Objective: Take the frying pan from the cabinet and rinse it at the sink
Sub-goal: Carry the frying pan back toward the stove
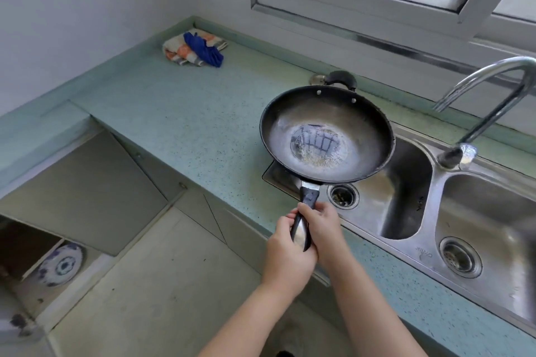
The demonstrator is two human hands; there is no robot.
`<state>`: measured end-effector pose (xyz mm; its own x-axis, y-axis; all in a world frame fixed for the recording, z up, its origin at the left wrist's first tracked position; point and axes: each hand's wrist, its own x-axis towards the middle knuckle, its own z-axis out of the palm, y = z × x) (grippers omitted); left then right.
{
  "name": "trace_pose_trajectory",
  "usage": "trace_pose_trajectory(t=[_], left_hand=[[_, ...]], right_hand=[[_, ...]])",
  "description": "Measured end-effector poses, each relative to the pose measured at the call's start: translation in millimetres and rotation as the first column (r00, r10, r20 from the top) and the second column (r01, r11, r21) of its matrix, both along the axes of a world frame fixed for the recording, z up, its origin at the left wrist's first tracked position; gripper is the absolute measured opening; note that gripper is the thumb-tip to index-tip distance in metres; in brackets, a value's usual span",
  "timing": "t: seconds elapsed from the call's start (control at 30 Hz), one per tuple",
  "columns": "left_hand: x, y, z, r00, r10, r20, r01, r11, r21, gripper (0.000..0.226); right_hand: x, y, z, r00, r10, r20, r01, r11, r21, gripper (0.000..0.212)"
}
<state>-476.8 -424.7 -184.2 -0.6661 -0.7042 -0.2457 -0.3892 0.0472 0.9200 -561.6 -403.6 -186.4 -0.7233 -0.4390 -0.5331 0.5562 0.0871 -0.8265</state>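
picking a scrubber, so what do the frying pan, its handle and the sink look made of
Frying pan: dark metal, perhaps coated steel or iron; centre worn to a dull grey sheen. Handle: glossy black, probably plastic, given its bright highlights. Sink: looks like stainless steel, silvery with a brushed shine.

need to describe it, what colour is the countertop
Pale green countertop with dark speckles; head view.
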Motion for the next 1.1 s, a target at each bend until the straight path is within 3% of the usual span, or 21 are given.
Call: trace_pose_trajectory(t=[0.2,0.63,0.97,1.1], left_hand=[[32,-28,10,0.997,0.082,0.001,-0.081,0.996,-0.036,0.034],[113,-66,28,0.933,0.359,-0.024,-0.359,0.926,-0.120,0.037],[132,-39,34,0.740,0.672,-0.029,-0.670,0.733,-0.120,0.036],[147,-31,36,0.646,0.763,-0.010,-0.758,0.641,-0.122,0.034]], right_hand=[[30,-35,11,0.996,0.082,-0.019,-0.082,0.996,-0.027,0.019],[104,-100,22,0.903,0.419,-0.094,-0.423,0.906,-0.030,0.035],[128,-104,21,0.677,0.718,-0.163,-0.722,0.690,0.042,0.037],[149,-105,25,0.562,0.810,-0.165,-0.821,0.571,0.008,0.025]])
